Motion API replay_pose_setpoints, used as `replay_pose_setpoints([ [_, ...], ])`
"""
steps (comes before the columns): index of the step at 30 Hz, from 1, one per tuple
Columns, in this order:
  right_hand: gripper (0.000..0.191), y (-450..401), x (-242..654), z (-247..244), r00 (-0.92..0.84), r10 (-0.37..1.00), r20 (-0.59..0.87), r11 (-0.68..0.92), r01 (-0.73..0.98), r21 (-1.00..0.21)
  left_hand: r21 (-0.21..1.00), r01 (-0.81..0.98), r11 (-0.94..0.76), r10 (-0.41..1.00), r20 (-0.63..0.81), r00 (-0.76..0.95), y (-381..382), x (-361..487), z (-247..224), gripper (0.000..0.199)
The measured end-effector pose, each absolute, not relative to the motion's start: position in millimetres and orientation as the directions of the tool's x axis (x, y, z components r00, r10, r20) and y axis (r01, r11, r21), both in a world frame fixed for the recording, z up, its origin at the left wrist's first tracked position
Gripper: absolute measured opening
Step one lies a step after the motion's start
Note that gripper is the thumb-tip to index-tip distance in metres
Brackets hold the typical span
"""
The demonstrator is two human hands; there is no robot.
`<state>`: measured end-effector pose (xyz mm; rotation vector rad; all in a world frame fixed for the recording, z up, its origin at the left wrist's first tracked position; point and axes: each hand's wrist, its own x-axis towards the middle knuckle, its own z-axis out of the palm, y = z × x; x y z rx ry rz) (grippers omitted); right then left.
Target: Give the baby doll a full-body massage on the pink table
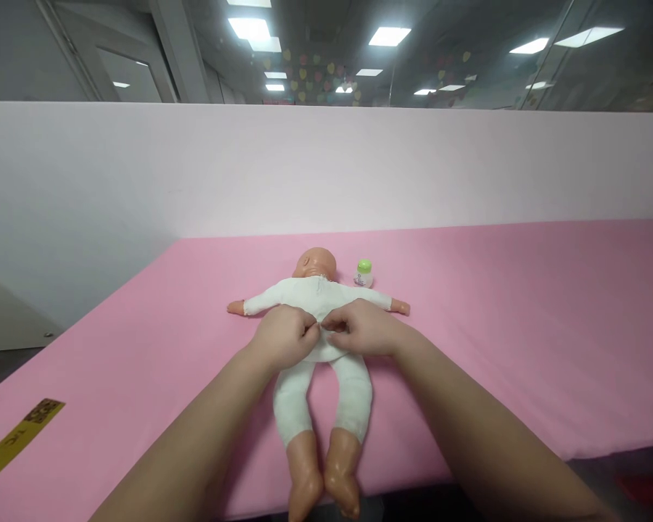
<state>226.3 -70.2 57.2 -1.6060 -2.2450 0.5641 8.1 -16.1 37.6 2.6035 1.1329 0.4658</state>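
A baby doll (297, 413) lies stretched out, its arms spread to both sides and its bare feet toward me. Its head is turned so that an ear shows. White cloth (305, 290) covers its trunk, arms and upper legs. Over the middle of the trunk, my left hand (287, 335) is closed, thumb and fingers pinching the white cloth. My right hand (362, 328) meets it from the other side, likewise pinching the cloth. The fingertips nearly touch, and what lies right between them is too small to make out.
A small clear container with a green lid (364, 272) stands beside the doll's head. Pink cloth (511, 326) covers the table. A yellow printed strip (19, 444) lies at the left. A white wall (326, 170) rises behind, with glass above it.
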Motion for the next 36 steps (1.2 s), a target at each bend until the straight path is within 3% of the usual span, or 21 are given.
replay_pose_setpoints([
  [3,0.019,-68.1,228.2,55.0,-0.337,0.931,0.14,0.355,0.75,-0.558,0.344,0.619,-0.706,0.707,0.301,0.64,-16.0,6.7,39.0,0.03],
  [6,0.021,-65.0,228.9,51.9,-0.254,0.939,0.23,0.339,0.787,-0.515,0.303,0.587,-0.751,0.659,0.411,0.63,-16.0,8.7,36.6,0.026],
  [12,0.014,-63.3,225.1,44.4,-0.305,0.951,0.049,0.291,0.834,-0.468,0.283,0.62,-0.732,0.68,0.258,0.686,-14.8,18.9,24.7,0.026],
  [16,0.017,-63.0,224.6,41.6,-0.32,0.946,0.045,0.303,0.83,-0.468,0.32,0.635,-0.703,0.706,0.209,0.676,-12.9,17.8,24.5,0.036],
  [21,0.019,-58.7,225.7,40.7,-0.315,0.948,0.051,0.286,0.769,-0.572,0.402,0.69,-0.602,0.787,0.154,0.597,-10.5,12.5,31.2,0.05],
  [24,0.021,-56.3,225.4,39.3,-0.296,0.95,0.1,0.292,0.726,-0.622,0.376,0.708,-0.598,0.798,0.196,0.57,-10.7,13.2,32.0,0.043],
  [27,0.015,-54.5,224.6,36.7,-0.208,0.954,0.215,0.296,0.76,-0.579,0.283,0.708,-0.647,0.758,0.336,0.559,-13.6,15.8,29.8,0.021],
  [30,0.011,-52.3,223.3,31.7,-0.143,0.937,0.317,0.299,0.799,-0.522,0.202,0.718,-0.666,0.722,0.418,0.552,-17.4,18.5,25.6,0.021],
  [36,0.016,-48.6,218.4,18.8,-0.224,0.947,0.229,0.311,0.814,-0.491,0.227,0.73,-0.645,0.758,0.317,0.571,-16.8,23.3,15.3,0.027],
])
